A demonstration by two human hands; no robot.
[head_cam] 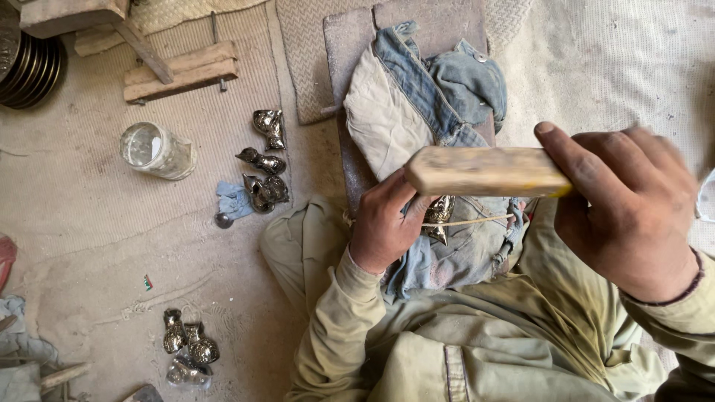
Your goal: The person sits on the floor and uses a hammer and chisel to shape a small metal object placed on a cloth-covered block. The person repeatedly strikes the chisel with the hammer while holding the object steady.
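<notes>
Polishing step, I judge: left hand (383, 223) at center, fingers clamped on small shiny metal bird figure (439, 216) pressed against denim rag (417, 104) on lap, right hand (633, 208) at 3 o'clock gripping wooden block (484, 171) raised above; next stroke needs steady hold.
</notes>
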